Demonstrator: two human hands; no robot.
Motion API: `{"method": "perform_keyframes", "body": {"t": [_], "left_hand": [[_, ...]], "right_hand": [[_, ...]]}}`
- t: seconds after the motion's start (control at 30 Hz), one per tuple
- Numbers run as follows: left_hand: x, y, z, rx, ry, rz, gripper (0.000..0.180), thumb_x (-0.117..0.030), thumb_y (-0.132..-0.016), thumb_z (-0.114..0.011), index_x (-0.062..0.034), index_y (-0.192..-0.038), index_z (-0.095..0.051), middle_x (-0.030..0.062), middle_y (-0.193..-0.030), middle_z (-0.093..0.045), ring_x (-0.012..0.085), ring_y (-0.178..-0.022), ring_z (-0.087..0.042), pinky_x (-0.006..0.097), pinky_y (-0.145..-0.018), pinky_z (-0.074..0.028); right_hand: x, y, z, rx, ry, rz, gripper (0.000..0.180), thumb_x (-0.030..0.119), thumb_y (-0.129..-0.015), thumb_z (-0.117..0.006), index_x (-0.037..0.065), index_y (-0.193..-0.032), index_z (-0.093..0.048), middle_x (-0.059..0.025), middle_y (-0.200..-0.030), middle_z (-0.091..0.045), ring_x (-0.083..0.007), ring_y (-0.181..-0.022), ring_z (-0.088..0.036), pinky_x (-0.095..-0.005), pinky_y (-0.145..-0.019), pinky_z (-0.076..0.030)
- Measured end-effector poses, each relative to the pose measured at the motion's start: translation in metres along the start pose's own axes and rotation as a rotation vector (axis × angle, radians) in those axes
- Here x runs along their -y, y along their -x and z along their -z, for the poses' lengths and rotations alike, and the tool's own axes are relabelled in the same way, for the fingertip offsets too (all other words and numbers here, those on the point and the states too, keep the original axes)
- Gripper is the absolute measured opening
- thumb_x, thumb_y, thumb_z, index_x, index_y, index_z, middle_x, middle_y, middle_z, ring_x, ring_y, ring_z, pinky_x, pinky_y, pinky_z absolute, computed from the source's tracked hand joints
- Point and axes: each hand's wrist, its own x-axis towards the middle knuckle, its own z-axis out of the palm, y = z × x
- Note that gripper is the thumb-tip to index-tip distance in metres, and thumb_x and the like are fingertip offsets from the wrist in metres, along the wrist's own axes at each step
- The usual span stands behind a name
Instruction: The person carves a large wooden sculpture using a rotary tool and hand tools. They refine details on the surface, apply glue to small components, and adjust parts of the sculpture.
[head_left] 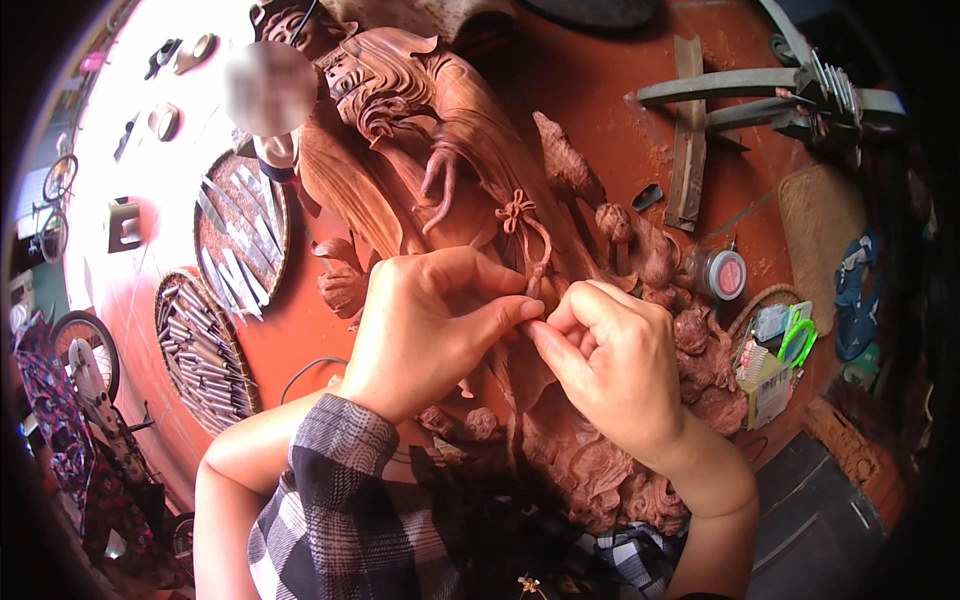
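We see the grip of the left hand [425, 315] and of the right hand [625, 365] with thumb and forefinger tips close together; we cannot tell what, if anything, they pinch. Directly beneath lies the carved wooden statue [478, 115], its knotted cord [516, 212] just beyond the fingertips. Farther left we note a basket [286, 235] of flat metal strips; to the right, a lidded jar [728, 275].

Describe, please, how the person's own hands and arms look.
The left hand and right hand are bare: no gloves, rings or watch show. The right forearm is bare; black-and-white checked cloth, possibly a sleeve, overlaps the left forearm.
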Motion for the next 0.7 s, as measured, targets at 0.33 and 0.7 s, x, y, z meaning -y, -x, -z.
{"method": "perform_keyframes", "body": {"t": [0.33, 0.7], "left_hand": [[-0.001, 0.003, -0.001, 0.044, 0.088, 0.003, 0.017, -0.006, -0.086, -0.075, 0.0060, -0.097, -0.070, 0.0069, -0.088, -0.072, 0.0106, -0.077, -0.069, 0.024, -0.072, -0.059], [-0.003, 0.004, -0.002, -0.001, 0.005, 0.007, 0.017, -0.002, -0.085, -0.075, 0.0070, -0.098, -0.071, 0.0098, -0.089, -0.073, 0.0133, -0.079, -0.071, 0.025, -0.074, -0.059]], "right_hand": [[0.000, -0.001, -0.001, -0.015, -0.007, -0.014, 0.016, 0.002, -0.079, -0.073, 0.001, -0.074, -0.058, -0.0106, -0.070, -0.062, -0.0224, -0.056, -0.061, -0.0338, -0.052, -0.047], [0.001, 0.001, 0.014, 0.128, -0.245, -0.131, 0.011, 0.005, -0.080, -0.069, -0.001, -0.079, -0.060, -0.0158, -0.075, -0.065, -0.0297, -0.068, -0.068, -0.0375, -0.061, -0.053]]}}
